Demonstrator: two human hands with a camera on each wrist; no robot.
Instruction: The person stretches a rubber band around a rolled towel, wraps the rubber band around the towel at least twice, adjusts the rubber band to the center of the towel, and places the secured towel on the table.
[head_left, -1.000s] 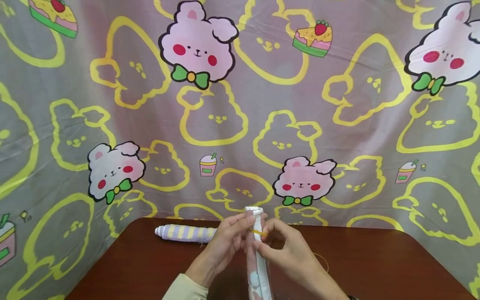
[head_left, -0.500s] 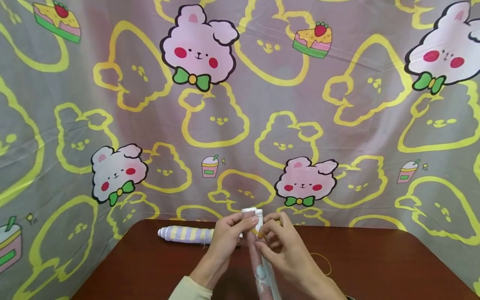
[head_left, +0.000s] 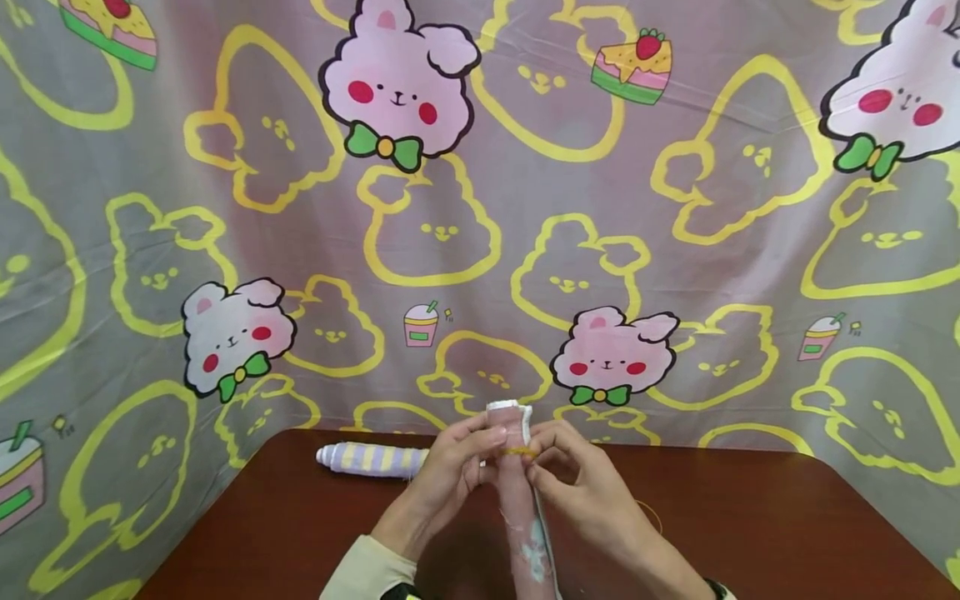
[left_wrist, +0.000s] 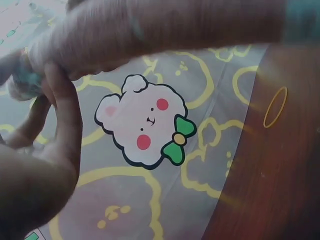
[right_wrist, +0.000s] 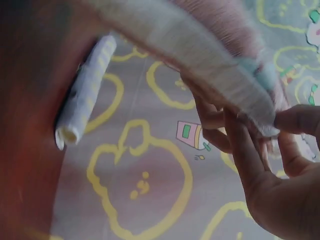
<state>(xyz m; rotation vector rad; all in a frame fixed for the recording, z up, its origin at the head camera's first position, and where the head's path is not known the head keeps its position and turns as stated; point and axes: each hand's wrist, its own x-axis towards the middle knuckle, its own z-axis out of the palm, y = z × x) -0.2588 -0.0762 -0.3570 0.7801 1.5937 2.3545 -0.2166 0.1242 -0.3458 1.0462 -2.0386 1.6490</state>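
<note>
Holding the pink roll raised over the brown table, white-edged end uppermost. Gripping it from its left side with the left hand, thumb laid on the front near the top end, fingers bent behind. Pinching a yellow band at the right edge of the pink roll with the right hand, thumb and forefinger bent close together. Stretched across the front of the pink roll, a little below its top end — cannot tell whether closed all the way round behind.

Lying beyond and to the left of the pink roll: a striped roll, right end hidden by the left hand. Lying to the right of the pink roll, partly covered by the right forearm in the head view but whole in the left wrist view: a thin loose band. Hanging behind the pink roll: a patterned curtain.

Cut off below in the head view: the pink roll's lower end. Blurred in the left wrist view — fingertips at the pink roll, hard to sort from cloth.
</note>
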